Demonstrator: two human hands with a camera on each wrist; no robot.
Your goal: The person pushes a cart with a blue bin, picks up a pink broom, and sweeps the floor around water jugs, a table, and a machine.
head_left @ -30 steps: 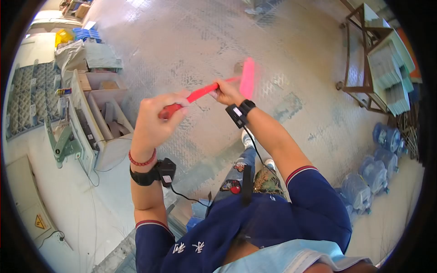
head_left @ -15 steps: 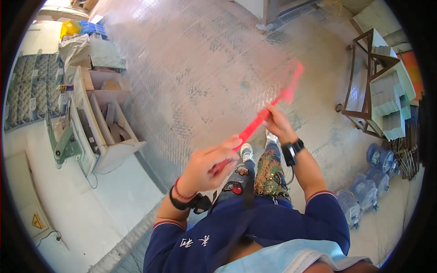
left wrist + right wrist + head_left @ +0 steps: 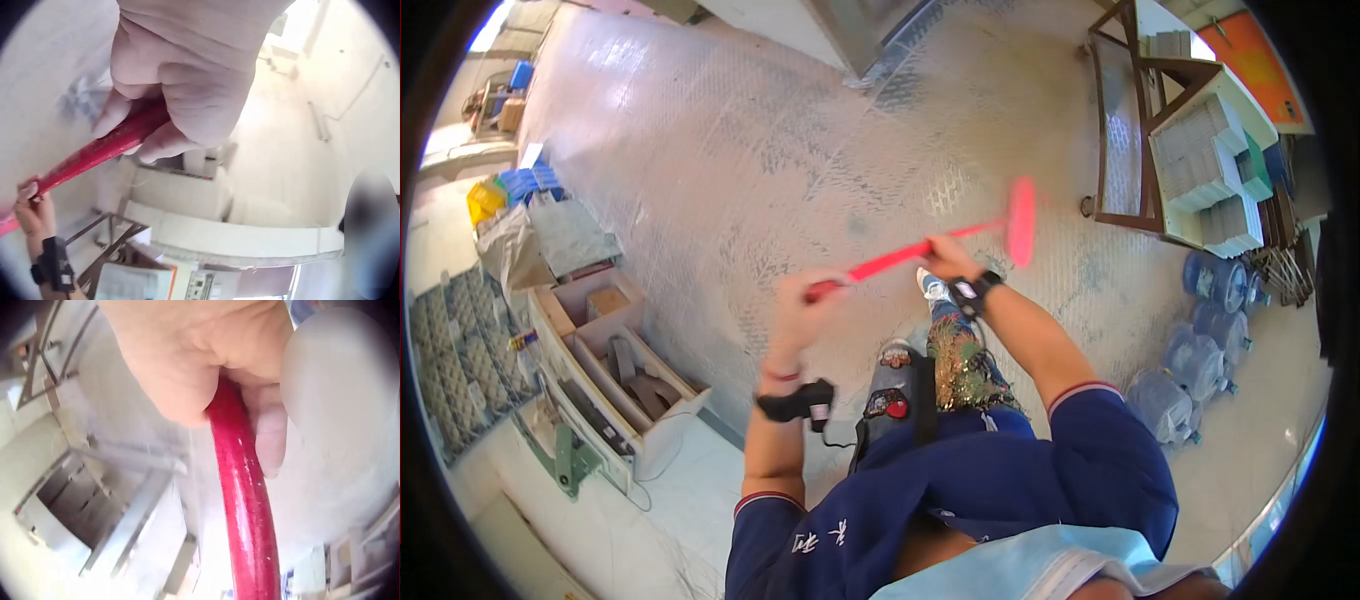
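A long red broom [image 3: 890,262] slants across the head view, its pink bar-shaped head [image 3: 1021,222] blurred low over the floor. My left hand [image 3: 805,315] grips the upper end of the handle, blurred in the head view. In the left wrist view, the fingers [image 3: 169,144] curl round the red shaft [image 3: 94,153]. Farther down the handle, my right hand [image 3: 950,260] holds the shaft closer to the head. The right wrist view has that hand [image 3: 206,356] wrapped over the glossy red handle [image 3: 244,500]; part of the grip is hidden behind the palm.
Open wooden boxes [image 3: 590,300] and a green metal fitting [image 3: 568,460] stand at the left. A wheeled rack [image 3: 1120,215] with stacked boards [image 3: 1200,150] is at the upper right. Clear water jugs [image 3: 1195,360] line the right side. A pale cabinet corner [image 3: 840,50] juts in at the top.
The broom head swung right and away, then came back a little left and toward me. Both hands moved right, then back left. The view has turned, and the feet have shifted.
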